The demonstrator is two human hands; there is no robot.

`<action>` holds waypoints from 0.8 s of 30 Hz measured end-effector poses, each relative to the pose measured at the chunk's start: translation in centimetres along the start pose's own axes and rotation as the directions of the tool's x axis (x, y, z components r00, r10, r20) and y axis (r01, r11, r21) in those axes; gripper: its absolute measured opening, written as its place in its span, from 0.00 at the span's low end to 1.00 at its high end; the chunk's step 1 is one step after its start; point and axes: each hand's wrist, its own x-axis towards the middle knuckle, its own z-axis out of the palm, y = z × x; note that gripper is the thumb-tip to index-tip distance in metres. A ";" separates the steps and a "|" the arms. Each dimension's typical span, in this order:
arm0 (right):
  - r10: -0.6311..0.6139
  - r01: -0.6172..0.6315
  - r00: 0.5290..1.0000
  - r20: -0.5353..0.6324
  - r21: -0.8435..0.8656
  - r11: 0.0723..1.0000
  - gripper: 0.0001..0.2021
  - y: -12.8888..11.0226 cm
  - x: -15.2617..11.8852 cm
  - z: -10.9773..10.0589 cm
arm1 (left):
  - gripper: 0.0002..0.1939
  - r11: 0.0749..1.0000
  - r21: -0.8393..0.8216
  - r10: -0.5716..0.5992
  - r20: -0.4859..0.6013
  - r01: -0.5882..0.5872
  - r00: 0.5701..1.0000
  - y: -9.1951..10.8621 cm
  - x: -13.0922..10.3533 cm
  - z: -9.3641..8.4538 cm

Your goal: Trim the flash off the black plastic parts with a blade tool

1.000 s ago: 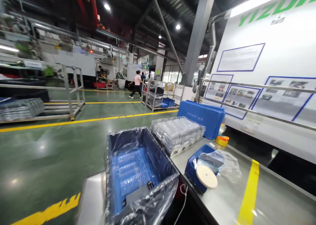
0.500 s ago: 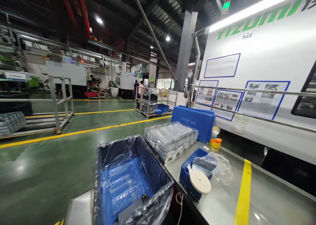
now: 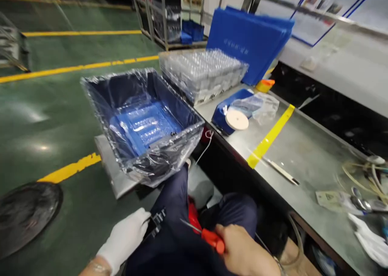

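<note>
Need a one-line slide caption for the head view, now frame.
Gloved left hand holds a small black part, bare right hand an orange-handled tool, beside a bag-lined blue crate.

Bright, even light falls from overhead. It leaves pale glare patches on the green floor (image 3: 39,146) and sheen on the plastic liner of the blue crate (image 3: 142,122) and the steel surface (image 3: 309,163). Motion blur smears the whole frame, worst at the right edge. Wide-angle distortion bends lines near the corners, and the space under the surface lies in deep shadow.
</note>
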 end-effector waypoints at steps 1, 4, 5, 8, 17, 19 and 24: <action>0.010 -0.010 1.000 0.002 -0.016 1.000 0.10 0.0 0.5 0.2 | 0.21 0.999 0.046 0.010 0.012 -0.010 1.000 -0.1 0.1 0.5; -0.009 0.009 1.000 0.008 -0.062 0.998 0.13 -0.7 2.3 0.6 | 0.22 0.991 0.136 0.000 0.001 0.000 1.000 -0.3 -0.1 0.9; -0.021 0.022 1.000 0.013 -0.064 0.998 0.14 -0.9 2.9 0.7 | 0.22 0.988 0.153 -0.004 -0.022 0.008 1.000 -0.3 -0.2 0.9; -0.055 0.056 0.998 0.014 -0.085 0.995 0.16 -1.6 4.7 0.9 | 0.21 0.975 0.218 0.047 -0.057 -0.033 0.997 -0.2 -0.3 0.6; -0.091 0.093 0.996 0.020 -0.102 0.990 0.17 -1.3 6.6 1.1 | 0.22 0.964 0.265 0.015 -0.020 -0.010 1.000 0.3 -0.1 0.7; -0.087 0.089 0.996 0.019 -0.088 0.992 0.17 -1.1 6.7 1.1 | 0.22 0.975 0.217 -0.039 0.002 0.038 0.999 0.5 -0.1 0.7; -0.067 0.067 0.998 0.016 -0.056 0.996 0.16 -0.5 6.7 1.1 | 0.23 0.980 0.184 -0.091 0.053 0.080 0.994 0.6 0.0 0.8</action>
